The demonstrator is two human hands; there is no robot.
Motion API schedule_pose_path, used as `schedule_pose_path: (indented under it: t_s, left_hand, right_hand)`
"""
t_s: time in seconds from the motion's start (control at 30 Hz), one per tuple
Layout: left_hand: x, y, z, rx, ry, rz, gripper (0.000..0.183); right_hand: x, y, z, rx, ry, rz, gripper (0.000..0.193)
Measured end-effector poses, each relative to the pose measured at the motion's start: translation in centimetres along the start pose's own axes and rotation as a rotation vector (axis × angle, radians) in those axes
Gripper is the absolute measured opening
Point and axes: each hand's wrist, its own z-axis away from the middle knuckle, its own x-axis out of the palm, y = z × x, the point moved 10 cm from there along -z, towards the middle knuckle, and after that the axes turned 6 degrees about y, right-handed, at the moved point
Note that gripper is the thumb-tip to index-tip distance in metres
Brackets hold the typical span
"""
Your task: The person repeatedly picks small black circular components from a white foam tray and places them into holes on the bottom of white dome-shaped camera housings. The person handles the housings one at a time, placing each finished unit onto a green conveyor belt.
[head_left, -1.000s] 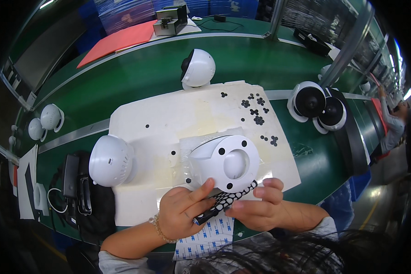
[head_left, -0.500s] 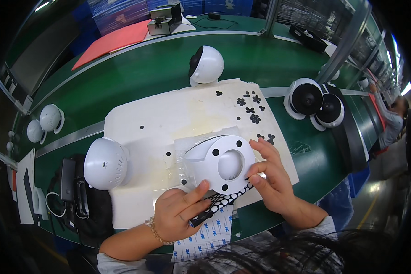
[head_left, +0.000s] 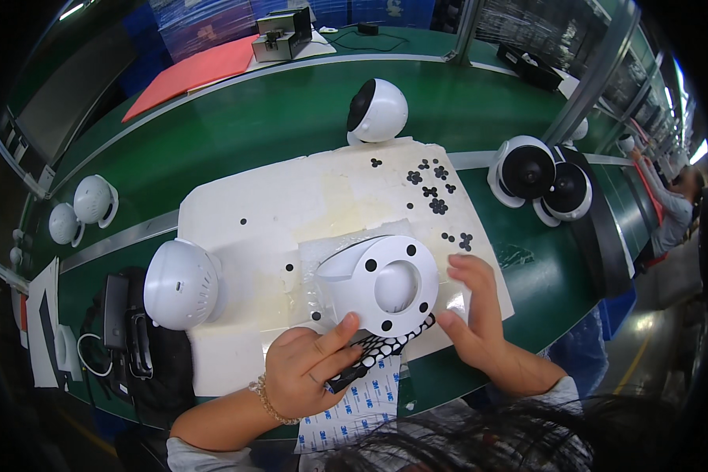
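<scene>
A white dome camera (head_left: pixel 343 293) lies with its ring-shaped base (head_left: pixel 418 271) facing up on a clear wrap pad (head_left: pixel 311 275). Several round black pads (head_left: pixel 387 326) sit spaced around the ring. My left hand (head_left: pixel 303 370) is closed on a black sticker sheet with round cut-outs (head_left: pixel 381 348), its index fingertip at the ring's lower edge. White backing paper with blue print (head_left: pixel 352 417) hangs below that sheet. My right hand (head_left: pixel 480 315) is open just right of the ring, fingers apart and holding nothing.
Loose black pads (head_left: pixel 439 206) lie on the white board (head_left: pixel 252 193), mostly at its far right. Other dome cameras stand at left (head_left: pixel 182 283), far middle (head_left: pixel 381 110) and right (head_left: pixel 523 169). Dark devices with cables (head_left: pixel 118 311) are at the left. A person (head_left: pixel 679 200) sits far right.
My right hand has moved off the ring to the right, its fingers spreading. A black pad now shows on the ring where those fingertips were. The far camera appears slightly farther right.
</scene>
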Motion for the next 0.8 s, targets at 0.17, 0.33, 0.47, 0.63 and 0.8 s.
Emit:
schedule_pose_path:
  t_s: [0.17,0.33,0.47,0.63,0.8]
  left_hand:
    - [0.0,0.0,0.2,-0.001,0.010,-0.005,0.037]
    - [-0.2,0.2,0.3,0.018,0.017,0.017,0.030]
    - [-0.4,1.1,0.3,0.121,0.038,0.025,0.028]
    - [0.0,0.2,0.5,0.082,0.013,0.111,0.029]
    - [0.2,-0.1,0.5,0.067,-0.036,0.161,0.028]
  right_hand:
    - [4.6,4.5,1.5,0.709,-0.256,-0.645,0.039]
    - [5.4,3.6,-0.8,0.621,-0.355,-0.689,0.032]
    - [6.3,3.1,-6.9,0.444,-0.339,-0.645,0.029]
    - [10.8,5.8,-15.8,0.430,-0.283,-0.436,0.026]
    - [17.0,8.4,-18.9,-0.532,-0.130,0.576,0.022]
